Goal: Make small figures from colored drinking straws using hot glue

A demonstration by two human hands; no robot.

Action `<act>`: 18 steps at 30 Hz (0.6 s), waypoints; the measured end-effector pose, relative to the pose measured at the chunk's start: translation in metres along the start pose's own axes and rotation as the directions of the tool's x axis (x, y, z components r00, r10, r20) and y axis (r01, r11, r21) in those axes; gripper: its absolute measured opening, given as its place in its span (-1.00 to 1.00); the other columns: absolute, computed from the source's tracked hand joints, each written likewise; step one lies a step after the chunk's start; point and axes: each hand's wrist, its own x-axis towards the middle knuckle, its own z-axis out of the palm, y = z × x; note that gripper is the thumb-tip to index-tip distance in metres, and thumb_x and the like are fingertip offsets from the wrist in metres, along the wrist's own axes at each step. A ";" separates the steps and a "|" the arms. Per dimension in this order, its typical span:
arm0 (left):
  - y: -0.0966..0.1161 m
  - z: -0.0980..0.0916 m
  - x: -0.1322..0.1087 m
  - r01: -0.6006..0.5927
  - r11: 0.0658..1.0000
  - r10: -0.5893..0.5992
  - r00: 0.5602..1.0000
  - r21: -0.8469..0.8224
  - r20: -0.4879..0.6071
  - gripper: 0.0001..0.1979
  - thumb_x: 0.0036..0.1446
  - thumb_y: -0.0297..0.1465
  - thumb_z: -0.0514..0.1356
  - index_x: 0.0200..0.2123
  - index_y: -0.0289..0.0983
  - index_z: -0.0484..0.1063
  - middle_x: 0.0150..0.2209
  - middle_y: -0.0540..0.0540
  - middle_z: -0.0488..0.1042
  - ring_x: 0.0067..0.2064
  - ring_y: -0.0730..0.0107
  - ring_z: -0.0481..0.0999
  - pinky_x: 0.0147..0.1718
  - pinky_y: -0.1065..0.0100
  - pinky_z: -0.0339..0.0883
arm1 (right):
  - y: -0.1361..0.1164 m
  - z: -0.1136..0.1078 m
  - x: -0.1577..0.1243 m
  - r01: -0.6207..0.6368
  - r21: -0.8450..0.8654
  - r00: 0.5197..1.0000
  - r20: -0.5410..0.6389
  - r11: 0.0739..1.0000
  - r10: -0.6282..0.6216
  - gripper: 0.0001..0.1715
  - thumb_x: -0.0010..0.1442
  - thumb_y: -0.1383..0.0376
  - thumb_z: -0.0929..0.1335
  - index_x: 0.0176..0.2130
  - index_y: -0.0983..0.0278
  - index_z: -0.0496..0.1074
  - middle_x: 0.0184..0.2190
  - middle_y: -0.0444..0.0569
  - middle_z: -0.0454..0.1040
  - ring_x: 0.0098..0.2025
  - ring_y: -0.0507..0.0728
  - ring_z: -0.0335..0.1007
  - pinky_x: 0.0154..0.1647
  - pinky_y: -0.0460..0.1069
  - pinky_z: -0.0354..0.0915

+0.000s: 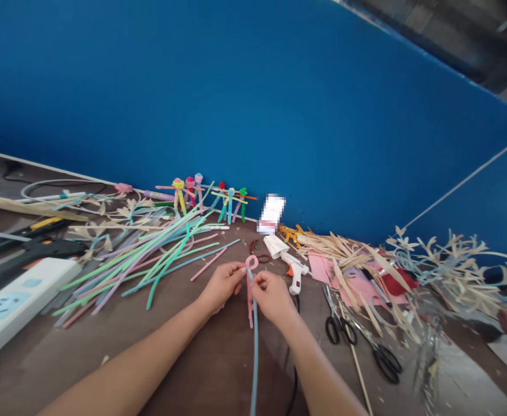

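Pipe-cleaner piece (250, 296), pink, ring at the top, was between your two hands, over the surface (192, 370). Fingers of your left hand (222, 286) pinched it just under the ring; those of your right hand (273, 294) pinched the blue pipe cleaner (255, 352) right beside it, exact contact hidden. Likely near weightless, fuzzy, not slippery, with a wire core that bent easily and kept its bend; a hard squeeze would probably have flattened the ring. Best hold for you: stems right below the ring, and the blue one near its top, since its long tail was floppy-looking. Writing: bright panel (271, 214) was pixelated; white glue gun (296, 280) and power strip (17, 297), no legible brand.
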 end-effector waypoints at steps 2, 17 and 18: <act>-0.001 0.000 0.000 -0.004 1.000 0.004 1.000 0.007 0.006 -0.72 -0.02 -0.25 0.07 -0.38 -0.38 0.33 -0.74 0.15 0.14 -0.73 0.65 0.05 -0.74 0.55 -0.14 | 0.005 -0.003 0.002 -0.061 0.087 0.995 0.085 0.994 0.054 -0.87 0.04 0.34 0.19 -0.43 0.28 0.30 -0.68 -0.18 0.37 -0.73 -0.05 0.24 -0.70 -0.18 0.08; 0.000 -0.001 0.000 0.017 0.999 -0.016 0.999 -0.038 0.028 -0.69 -0.02 -0.23 0.08 -0.45 -0.41 0.39 -0.51 -0.08 0.42 -0.71 0.70 0.06 -0.73 0.53 -0.13 | 0.005 -0.019 0.003 0.121 -0.195 0.986 -0.087 0.973 -0.140 -0.82 0.03 0.31 0.20 -0.48 0.25 0.37 -0.75 -0.24 0.23 -0.68 -0.05 0.09 -0.63 -0.15 -0.04; 0.000 -0.001 0.000 0.023 0.998 -0.022 0.999 -0.054 0.024 -0.70 -0.03 -0.24 0.08 -0.46 -0.41 0.38 -0.49 -0.09 0.43 -0.71 0.71 0.06 -0.73 0.53 -0.14 | 0.005 -0.019 0.003 0.118 -0.202 0.987 -0.082 0.972 -0.137 -0.81 0.03 0.31 0.20 -0.47 0.25 0.38 -0.74 -0.23 0.23 -0.68 -0.04 0.09 -0.63 -0.15 -0.04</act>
